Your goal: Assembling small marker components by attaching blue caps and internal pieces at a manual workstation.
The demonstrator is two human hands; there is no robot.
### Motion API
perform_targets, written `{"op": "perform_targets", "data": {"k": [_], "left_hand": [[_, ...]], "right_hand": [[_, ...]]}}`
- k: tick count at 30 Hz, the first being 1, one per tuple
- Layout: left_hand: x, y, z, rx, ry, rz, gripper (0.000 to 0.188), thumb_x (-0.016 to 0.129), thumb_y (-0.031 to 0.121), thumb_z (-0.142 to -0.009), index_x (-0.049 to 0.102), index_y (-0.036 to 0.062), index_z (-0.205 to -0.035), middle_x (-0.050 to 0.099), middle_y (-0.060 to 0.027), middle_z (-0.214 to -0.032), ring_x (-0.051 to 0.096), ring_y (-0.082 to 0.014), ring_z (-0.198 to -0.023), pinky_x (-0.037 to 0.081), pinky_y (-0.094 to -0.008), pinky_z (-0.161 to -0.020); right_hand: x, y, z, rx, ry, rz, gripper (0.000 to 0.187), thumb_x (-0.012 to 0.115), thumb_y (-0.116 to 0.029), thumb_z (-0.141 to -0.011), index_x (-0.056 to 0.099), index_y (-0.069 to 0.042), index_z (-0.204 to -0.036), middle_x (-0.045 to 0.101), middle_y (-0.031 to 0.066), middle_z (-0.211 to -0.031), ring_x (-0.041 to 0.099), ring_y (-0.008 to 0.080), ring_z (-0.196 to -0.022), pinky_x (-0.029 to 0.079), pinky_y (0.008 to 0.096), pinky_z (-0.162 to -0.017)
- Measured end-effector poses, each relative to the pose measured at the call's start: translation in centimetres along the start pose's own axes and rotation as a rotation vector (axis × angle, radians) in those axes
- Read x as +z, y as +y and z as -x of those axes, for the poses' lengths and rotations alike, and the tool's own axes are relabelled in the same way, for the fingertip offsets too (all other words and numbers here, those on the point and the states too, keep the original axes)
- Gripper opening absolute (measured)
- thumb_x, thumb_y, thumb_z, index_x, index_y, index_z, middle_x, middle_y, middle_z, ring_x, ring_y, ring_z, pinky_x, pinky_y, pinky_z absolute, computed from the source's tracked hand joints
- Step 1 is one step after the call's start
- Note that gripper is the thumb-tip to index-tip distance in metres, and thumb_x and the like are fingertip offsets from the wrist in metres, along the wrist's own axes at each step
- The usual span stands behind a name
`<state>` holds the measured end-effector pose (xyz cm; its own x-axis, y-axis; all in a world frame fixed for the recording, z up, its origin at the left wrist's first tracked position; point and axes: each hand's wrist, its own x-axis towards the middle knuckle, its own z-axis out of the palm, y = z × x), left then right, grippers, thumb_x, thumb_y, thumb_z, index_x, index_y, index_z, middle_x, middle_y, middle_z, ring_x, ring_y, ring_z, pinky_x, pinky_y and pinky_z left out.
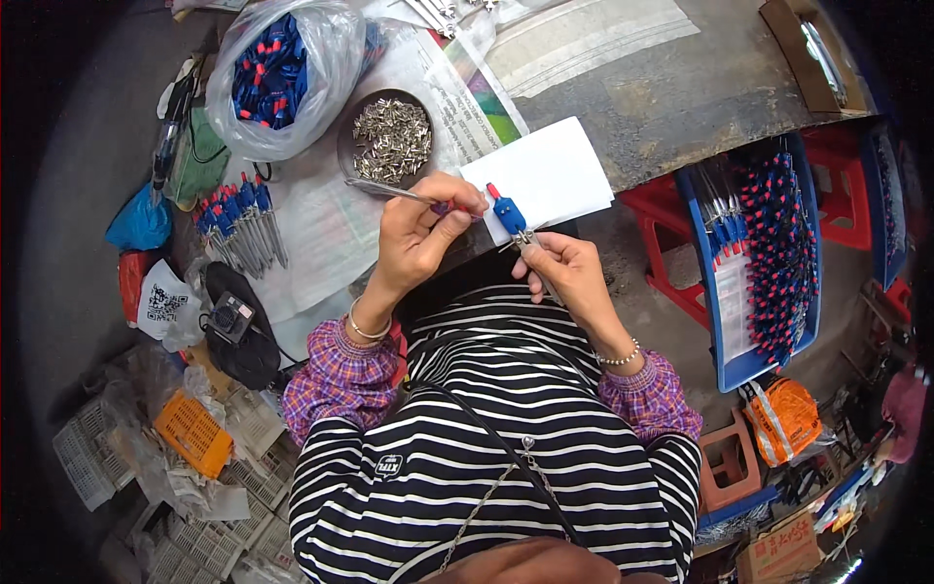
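My left hand (426, 229) is closed around a slim metal rod-like tool (384, 188) that sticks out to the left; a small reddish bit shows at its fingertips, too small to name. My right hand (564, 271) pinches the metal end of a blue piece with a red tip (507, 212), which points up and away over the edge of a folded white paper (559, 165). The two hands are close together but apart. A round bowl (344, 146) full of small metal pins (391, 138) stands just beyond my left hand.
An open clear plastic bag (336, 73) holds blue and red parts. Several blue-handled metal pieces (243, 229) lie in a bunch at the left. On the right, a blue crate (718, 336) of similar pieces rests by red stools (666, 238). A cardboard box (793, 58) sits far right.
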<state>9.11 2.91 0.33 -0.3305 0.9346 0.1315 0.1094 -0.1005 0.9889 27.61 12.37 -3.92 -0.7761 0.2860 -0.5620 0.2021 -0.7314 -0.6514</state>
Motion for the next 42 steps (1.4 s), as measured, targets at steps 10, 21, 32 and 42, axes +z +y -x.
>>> {"op": "perform_targets", "data": {"k": [10, 21, 32, 42], "left_hand": [[-1.1, 2.4, 1.5, -0.128, 0.108, 0.033, 0.015, 0.055, -0.007, -0.083, 0.058, -0.0045, -0.098, 0.059, -0.0084, -0.086, 0.057, -0.0136, -0.077, 0.045, -0.0244, -0.071], [-8.1, 2.5, 6.1, -0.191, -0.034, -1.046, 0.028, 0.063, -0.005, -0.07, 0.062, 0.002, -0.097, 0.063, -0.0126, -0.09, 0.059, -0.0311, -0.08, 0.047, -0.0336, -0.073], [-3.1, 3.8, 3.4, 0.015, -0.02, -0.612, 0.036, 0.07, 0.003, -0.068, 0.063, 0.0009, -0.103, 0.062, -0.0157, -0.099, 0.06, -0.0307, -0.094, 0.048, -0.0349, -0.08], [-2.3, 1.9, 3.4, 0.007, -0.255, -0.461, 0.031, 0.07, 0.004, -0.068, 0.064, -0.0002, -0.099, 0.063, -0.0119, -0.083, 0.062, -0.0266, -0.07, 0.049, -0.0341, -0.062]], "right_hand": [[0.6, -0.6, 1.3, 0.004, -0.014, 0.02, 0.019, 0.054, -0.01, -0.091, 0.06, 0.006, -0.099, 0.063, 0.0077, -0.075, 0.052, 0.006, -0.054, 0.045, 0.0194, -0.048], [1.9, -0.9, 1.6, -0.008, -0.115, 0.022, 0.019, 0.053, -0.006, -0.091, 0.057, 0.007, -0.104, 0.064, 0.0101, -0.079, 0.054, 0.0067, -0.056, 0.046, 0.0197, -0.05], [3.3, -0.3, 1.5, 0.077, -0.206, 0.116, 0.023, 0.055, -0.007, -0.091, 0.056, 0.007, -0.11, 0.064, 0.0071, -0.08, 0.055, 0.0053, -0.061, 0.048, 0.0181, -0.056], [3.3, -1.5, 1.1, 0.199, -0.242, 0.126, 0.032, 0.057, -0.009, -0.09, 0.053, 0.005, -0.118, 0.066, 0.0114, -0.087, 0.057, 0.0071, -0.063, 0.049, 0.0186, -0.057]]}}
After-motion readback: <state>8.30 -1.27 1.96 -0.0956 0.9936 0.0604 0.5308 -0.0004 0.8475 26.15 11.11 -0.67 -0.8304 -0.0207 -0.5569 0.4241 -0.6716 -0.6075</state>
